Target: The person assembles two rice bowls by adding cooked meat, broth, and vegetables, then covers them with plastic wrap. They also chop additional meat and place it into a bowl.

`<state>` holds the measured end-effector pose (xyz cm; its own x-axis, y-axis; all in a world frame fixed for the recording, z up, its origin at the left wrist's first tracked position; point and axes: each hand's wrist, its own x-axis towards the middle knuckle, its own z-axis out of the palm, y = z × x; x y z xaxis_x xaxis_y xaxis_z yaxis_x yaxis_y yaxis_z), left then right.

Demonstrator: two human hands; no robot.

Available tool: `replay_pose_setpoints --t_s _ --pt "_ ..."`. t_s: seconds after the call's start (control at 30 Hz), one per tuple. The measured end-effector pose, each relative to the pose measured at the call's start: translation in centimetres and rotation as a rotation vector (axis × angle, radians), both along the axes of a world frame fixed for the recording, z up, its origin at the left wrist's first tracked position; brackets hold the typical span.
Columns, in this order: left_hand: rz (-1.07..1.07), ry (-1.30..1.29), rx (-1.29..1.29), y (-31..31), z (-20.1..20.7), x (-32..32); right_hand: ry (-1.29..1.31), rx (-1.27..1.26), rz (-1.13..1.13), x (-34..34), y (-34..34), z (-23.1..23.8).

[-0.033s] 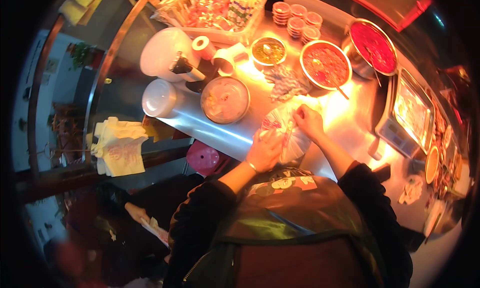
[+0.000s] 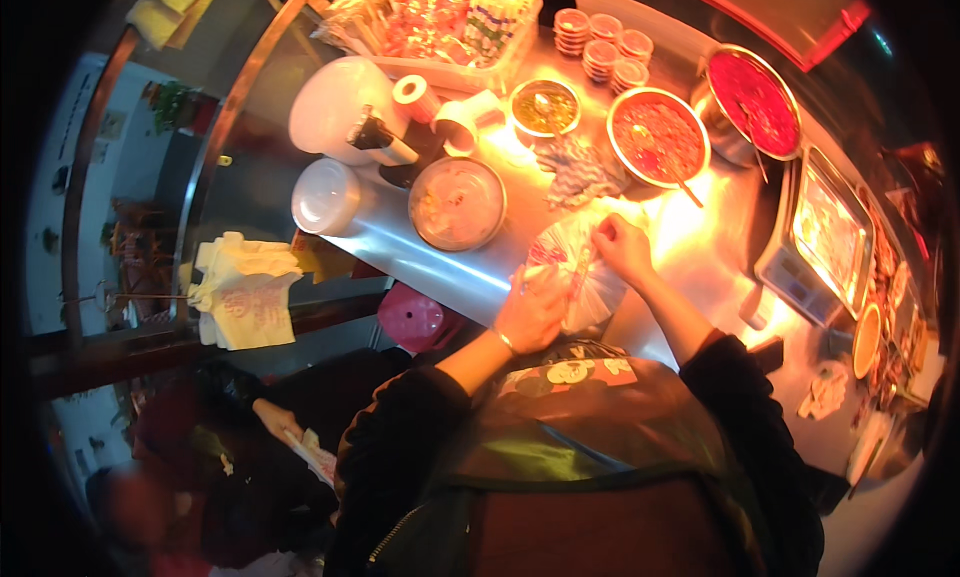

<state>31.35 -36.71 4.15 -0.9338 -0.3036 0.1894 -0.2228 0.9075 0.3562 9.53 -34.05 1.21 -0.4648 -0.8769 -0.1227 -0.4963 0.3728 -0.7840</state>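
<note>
A whitish plastic bag [image 2: 592,299] with red print lies at the front edge of the steel counter, close to my body. My left hand [image 2: 533,309] grips its left side, fingers wrapped over the plastic. At the bag's upper right, my right hand [image 2: 622,247] pinches a part of it between closed fingers. What the bag contains is hidden. Just beyond it lies a crumpled striped cloth [image 2: 582,175]. To the left of the bag stands a round tub [image 2: 458,204] with pale contents.
Behind are a bowl of green sauce [image 2: 545,108], a bowl of red sauce [image 2: 660,137], a deep red pot [image 2: 755,102] and stacked small cups [image 2: 603,49]. A scale [image 2: 815,247] sits right. Thin bags [image 2: 245,292] hang left, above another person's hand [image 2: 278,419] and near a pink stool [image 2: 412,317].
The whole view has shifted slightly, so the counter items sit a little farther right and lower. Both hands keep their hold on the plastic bag.
</note>
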Motion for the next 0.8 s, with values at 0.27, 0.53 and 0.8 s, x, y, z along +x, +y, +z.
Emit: replay_pose_setpoints --t_s 0.27,0.53,0.8 --pt "0.973 0.518 0.964 -19.0 -0.4 -2.3 -0.585 -0.091 -0.254 -2.5 4.9 1.8" --pt "1.315 0.915 1.596 -30.5 -3.8 -7.5 -0.738 -0.011 -0.297 -1.9 6.1 5.5" --pt "0.631 0.957 1.539 -19.7 4.8 -3.7 -0.499 -0.181 0.018 -1.3 1.5 9.6"
